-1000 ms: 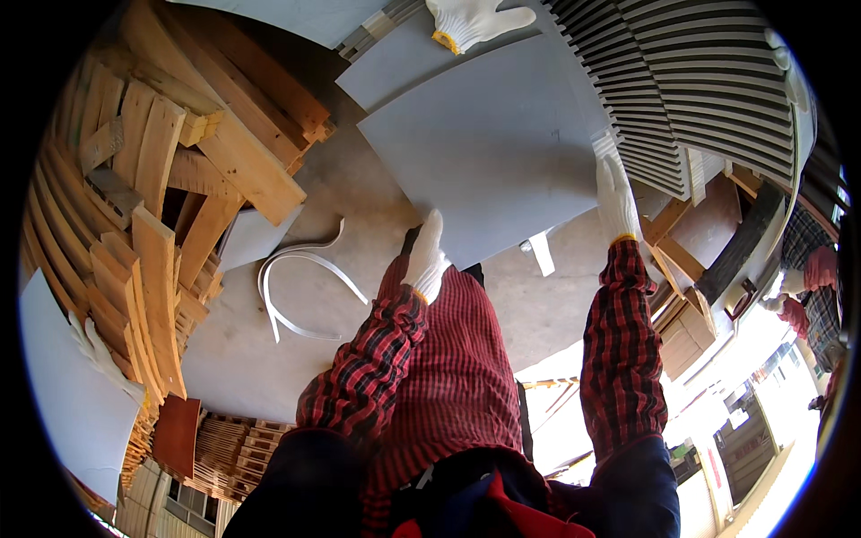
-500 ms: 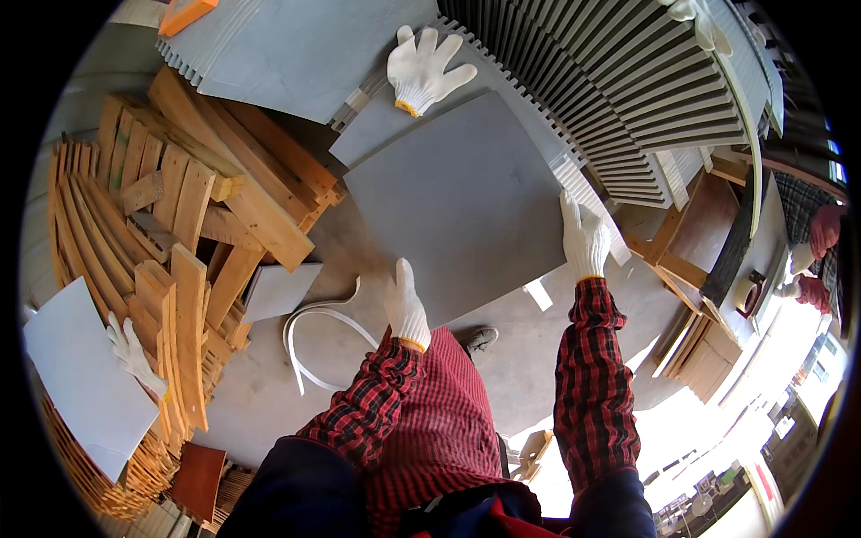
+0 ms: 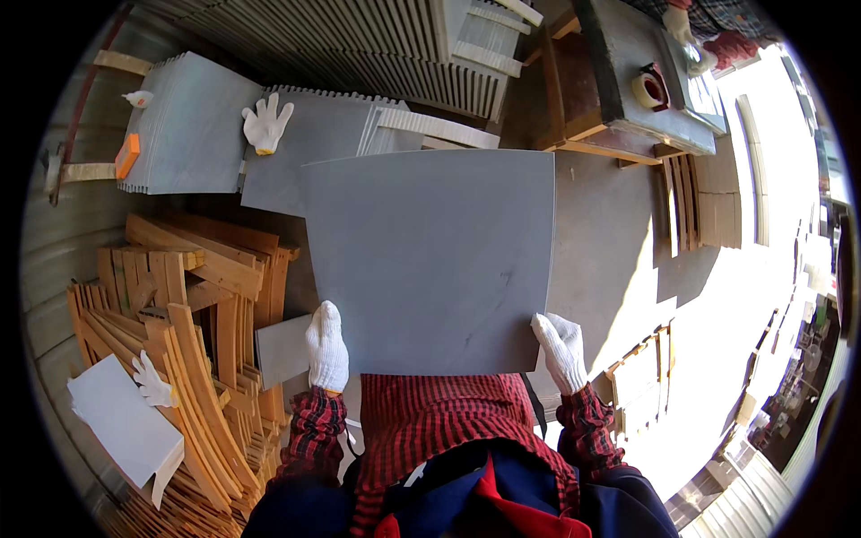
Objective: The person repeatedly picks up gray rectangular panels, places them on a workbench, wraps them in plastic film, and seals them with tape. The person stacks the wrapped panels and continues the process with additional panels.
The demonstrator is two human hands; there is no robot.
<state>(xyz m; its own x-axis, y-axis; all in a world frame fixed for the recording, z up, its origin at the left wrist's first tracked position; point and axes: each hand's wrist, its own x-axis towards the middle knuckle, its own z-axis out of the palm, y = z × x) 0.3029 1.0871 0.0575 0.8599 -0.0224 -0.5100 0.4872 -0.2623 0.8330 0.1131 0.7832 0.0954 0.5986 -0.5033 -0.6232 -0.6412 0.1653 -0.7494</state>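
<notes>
I hold a large flat grey panel (image 3: 435, 260) in front of my apron, its near edge close to my waist. My left hand (image 3: 327, 348), in a white knit glove, grips the panel's near left edge. At the near right corner, my right hand (image 3: 561, 351), gloved the same way, pinches the edge with the thumb on top. Fingers beneath the panel are hidden. Dark smudges mark its right part. Beyond its far left corner, a loose white glove (image 3: 266, 122) lies on a stacked grey panel (image 3: 327, 148).
Further stacked grey panels (image 3: 193, 121) carry an orange block (image 3: 128, 156). Wooden boards (image 3: 193, 296) are piled at left, near a white sheet (image 3: 126, 421) with another glove (image 3: 154, 382). At far right, another person's gloved hand (image 3: 679, 25) is over a workbench (image 3: 619, 54) bearing a tape roll (image 3: 647, 91).
The panel has come away from the stack and nearer my body, turned square to me. My view has swung right. My left hand now grips the left edge.
</notes>
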